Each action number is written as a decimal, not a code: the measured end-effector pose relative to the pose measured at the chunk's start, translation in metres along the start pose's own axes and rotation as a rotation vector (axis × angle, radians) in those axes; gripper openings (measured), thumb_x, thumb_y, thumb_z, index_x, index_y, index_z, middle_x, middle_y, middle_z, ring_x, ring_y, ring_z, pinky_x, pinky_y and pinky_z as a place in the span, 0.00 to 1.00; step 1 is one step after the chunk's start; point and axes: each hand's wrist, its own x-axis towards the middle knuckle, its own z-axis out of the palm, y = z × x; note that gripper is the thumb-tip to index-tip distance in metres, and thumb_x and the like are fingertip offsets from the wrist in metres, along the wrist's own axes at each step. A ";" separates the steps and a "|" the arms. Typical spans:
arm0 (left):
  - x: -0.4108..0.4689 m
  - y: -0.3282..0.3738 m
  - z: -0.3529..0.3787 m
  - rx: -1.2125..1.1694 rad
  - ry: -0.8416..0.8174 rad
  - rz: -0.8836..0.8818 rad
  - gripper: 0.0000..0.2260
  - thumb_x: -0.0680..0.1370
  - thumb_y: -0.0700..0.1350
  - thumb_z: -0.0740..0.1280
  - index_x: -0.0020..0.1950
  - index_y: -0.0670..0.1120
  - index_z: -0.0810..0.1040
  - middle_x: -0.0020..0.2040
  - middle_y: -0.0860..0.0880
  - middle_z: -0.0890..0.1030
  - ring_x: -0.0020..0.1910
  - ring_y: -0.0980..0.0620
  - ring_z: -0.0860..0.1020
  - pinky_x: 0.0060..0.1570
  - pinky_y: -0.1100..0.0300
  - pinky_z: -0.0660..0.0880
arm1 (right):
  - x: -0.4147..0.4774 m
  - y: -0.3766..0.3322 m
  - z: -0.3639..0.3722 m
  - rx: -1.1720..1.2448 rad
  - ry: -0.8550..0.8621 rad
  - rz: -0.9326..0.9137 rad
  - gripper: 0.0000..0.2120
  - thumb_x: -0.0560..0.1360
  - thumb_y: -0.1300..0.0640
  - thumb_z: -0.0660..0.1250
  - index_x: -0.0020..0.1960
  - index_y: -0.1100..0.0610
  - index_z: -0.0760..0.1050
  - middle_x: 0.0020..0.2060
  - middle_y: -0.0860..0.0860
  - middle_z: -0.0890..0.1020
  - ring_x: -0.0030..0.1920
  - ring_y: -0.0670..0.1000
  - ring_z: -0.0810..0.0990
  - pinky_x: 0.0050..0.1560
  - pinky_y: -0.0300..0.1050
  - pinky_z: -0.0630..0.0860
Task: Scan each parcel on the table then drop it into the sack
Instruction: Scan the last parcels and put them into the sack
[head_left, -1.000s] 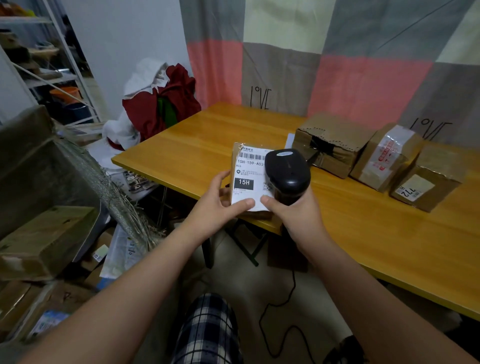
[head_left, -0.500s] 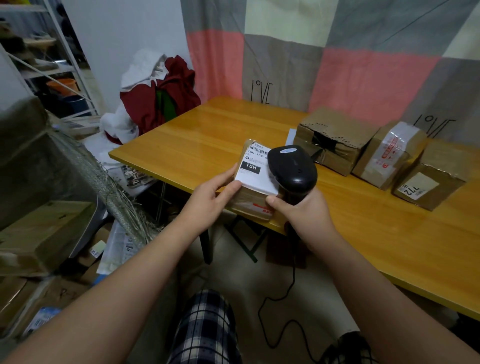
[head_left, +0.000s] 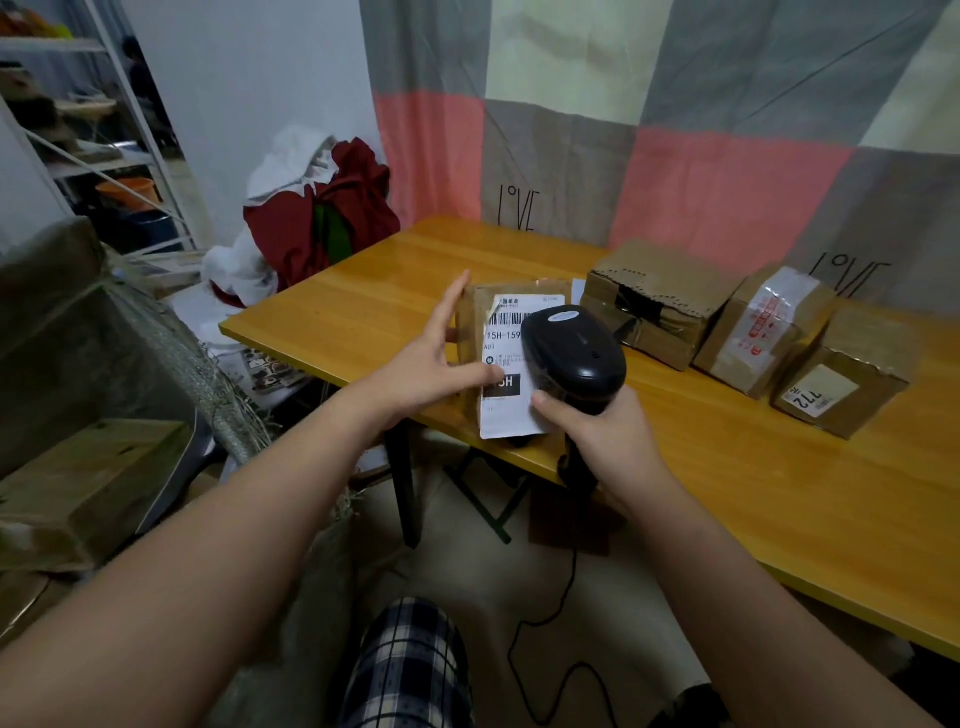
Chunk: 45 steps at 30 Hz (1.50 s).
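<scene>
Gripping scanner (head_left: 574, 353), R hand (head_left: 610, 441); L hand (head_left: 426, 374) touching parcel (head_left: 511, 415)

Wooden table (head_left: 363, 291) with three cardboard boxes (head_left: 763, 332)

Open tabletop (head_left: 363, 296) left of parcel (head_left: 500, 332); three boxes (head_left: 763, 332) crowd the right.

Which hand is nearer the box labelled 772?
Right. The right hand grips the scanner left of the 772 box; the left hand touches a parcel farther left.
</scene>
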 end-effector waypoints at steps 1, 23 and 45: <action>0.002 0.002 -0.001 -0.006 0.062 0.010 0.36 0.75 0.46 0.72 0.73 0.65 0.55 0.58 0.57 0.72 0.60 0.54 0.74 0.45 0.68 0.75 | 0.001 0.002 0.001 -0.015 0.003 -0.003 0.20 0.70 0.62 0.74 0.60 0.52 0.76 0.53 0.45 0.81 0.53 0.39 0.79 0.47 0.29 0.75; 0.007 -0.008 -0.020 -0.282 0.414 -0.007 0.06 0.76 0.45 0.70 0.50 0.53 0.75 0.60 0.42 0.78 0.54 0.51 0.79 0.44 0.60 0.79 | -0.022 -0.014 0.005 -0.106 0.060 -0.154 0.08 0.71 0.54 0.74 0.45 0.44 0.77 0.42 0.42 0.82 0.43 0.33 0.78 0.41 0.26 0.72; -0.012 -0.019 -0.045 -0.232 0.500 0.022 0.09 0.73 0.48 0.73 0.50 0.54 0.76 0.58 0.45 0.76 0.60 0.50 0.76 0.56 0.48 0.78 | -0.031 -0.024 0.017 -0.254 -0.027 -0.283 0.10 0.68 0.48 0.71 0.46 0.51 0.81 0.40 0.48 0.84 0.44 0.42 0.81 0.43 0.38 0.77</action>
